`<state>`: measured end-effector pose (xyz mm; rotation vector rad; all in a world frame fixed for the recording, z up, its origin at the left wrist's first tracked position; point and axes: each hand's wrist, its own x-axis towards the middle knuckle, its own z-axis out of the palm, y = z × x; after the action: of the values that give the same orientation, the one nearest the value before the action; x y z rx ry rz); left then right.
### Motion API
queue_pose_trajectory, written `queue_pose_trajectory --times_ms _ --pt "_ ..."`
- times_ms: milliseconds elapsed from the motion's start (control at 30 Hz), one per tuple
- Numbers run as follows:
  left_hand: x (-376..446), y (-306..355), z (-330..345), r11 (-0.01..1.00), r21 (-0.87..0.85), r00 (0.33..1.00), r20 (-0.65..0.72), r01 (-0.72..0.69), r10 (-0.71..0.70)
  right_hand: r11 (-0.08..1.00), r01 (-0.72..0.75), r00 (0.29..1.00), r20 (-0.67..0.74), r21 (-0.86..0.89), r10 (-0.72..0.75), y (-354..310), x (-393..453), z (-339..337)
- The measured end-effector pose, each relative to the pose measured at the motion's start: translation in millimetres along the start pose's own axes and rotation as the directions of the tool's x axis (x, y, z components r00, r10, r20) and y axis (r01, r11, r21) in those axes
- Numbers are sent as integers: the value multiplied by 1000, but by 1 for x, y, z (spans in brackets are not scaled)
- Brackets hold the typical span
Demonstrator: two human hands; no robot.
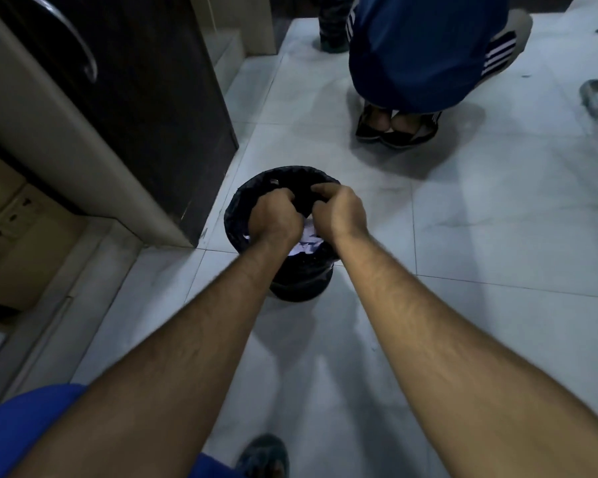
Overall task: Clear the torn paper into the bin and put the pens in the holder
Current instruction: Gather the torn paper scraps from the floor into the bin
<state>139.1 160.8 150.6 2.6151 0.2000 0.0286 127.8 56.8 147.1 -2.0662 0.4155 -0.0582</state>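
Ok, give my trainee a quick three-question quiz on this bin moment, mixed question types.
1. True or false: both hands, left hand and right hand, are over the bin.
2. What shows white below the hands? A) torn paper B) a cloth C) a cup
3. Where does the bin stand: on the floor tiles or on the cabinet?

Key: 1 true. 2 A, torn paper. 3 on the floor tiles, beside the cabinet's corner.
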Motion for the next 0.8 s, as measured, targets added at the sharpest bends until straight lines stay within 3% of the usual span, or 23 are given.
queue_pose_trajectory --times_ms 200,333,433,533,667,800 --pt "-17 43 23 973 -149 984 -5 -177 179 992 -2 966 -258 129 35 27 1 -40" --pt "-28 65 62 936 -287 964 108 -205 244 982 -85 948 -290 166 131 72 2 -63" --pt "-49 74 115 934 -214 917 221 -286 331 973 -197 921 -318 122 227 122 -2 -73" --pt "-75 65 171 930 -146 862 348 -338 368 948 -315 903 -294 47 315 174 -17 -71" --pt "-84 37 229 952 -5 837 476 -306 271 890 -440 894 -149 -118 422 236 -26 -58" --pt "-73 13 273 914 138 829 489 -380 271 866 -391 907 32 -310 421 287 -19 -39"
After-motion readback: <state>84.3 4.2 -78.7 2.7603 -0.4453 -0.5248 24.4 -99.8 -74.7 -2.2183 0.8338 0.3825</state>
